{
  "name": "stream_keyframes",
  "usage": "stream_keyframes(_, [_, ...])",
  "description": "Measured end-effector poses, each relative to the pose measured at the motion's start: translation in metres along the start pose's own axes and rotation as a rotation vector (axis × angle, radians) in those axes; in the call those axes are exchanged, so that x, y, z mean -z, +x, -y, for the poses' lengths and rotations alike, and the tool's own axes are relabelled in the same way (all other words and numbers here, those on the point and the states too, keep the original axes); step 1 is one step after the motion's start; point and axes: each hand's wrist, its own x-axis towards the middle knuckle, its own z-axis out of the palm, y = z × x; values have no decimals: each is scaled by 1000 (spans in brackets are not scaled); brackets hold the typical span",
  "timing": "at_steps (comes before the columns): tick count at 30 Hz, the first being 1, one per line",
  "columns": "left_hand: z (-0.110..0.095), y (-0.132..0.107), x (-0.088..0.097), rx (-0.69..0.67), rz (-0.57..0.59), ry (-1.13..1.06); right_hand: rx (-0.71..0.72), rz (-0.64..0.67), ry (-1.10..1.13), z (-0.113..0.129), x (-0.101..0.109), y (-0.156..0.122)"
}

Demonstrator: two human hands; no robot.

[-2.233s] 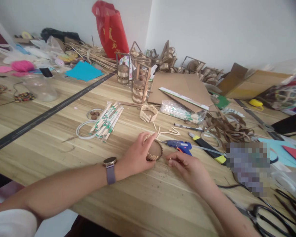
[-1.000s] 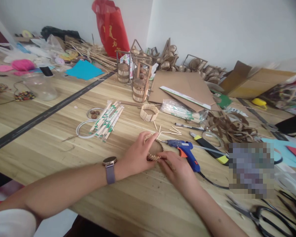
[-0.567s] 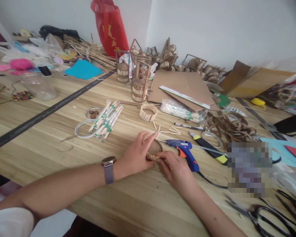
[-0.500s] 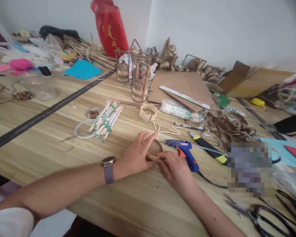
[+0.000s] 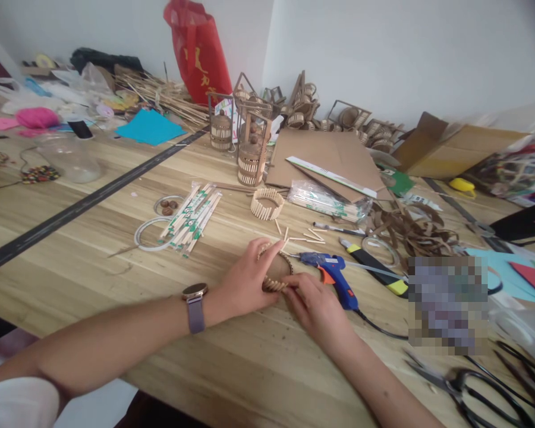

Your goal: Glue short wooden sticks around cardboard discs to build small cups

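My left hand is closed round the left side of a ring of short wooden sticks, thumb at the near side and fingers over the far rim. At the ring's near right edge, my right hand pinches the rim between thumb and fingertips. Whether a separate stick lies in that pinch is hidden. A blue glue gun lies just right of the ring. Beyond it are several loose stick pieces and a second, paler stick ring standing on the table.
Wrapped chopsticks and tape rolls lie to the left. A utility knife, brown strips and large scissors are on the right. Lidded stick-sided lanterns and cardboard stand behind.
Both hands keep the same hold on the ring. The whole view has shifted very slightly; nothing else has visibly moved.
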Motion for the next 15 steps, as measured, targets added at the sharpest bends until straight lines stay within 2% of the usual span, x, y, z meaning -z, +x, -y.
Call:
stream_keyframes(9, [0, -1, 1, -6, -13, -20, -2, 8, 8, 2, 3, -2])
stream_keyframes(15, [2, -1, 2, 14, -19, -38, -130, -57, -49, -4, 29, 1])
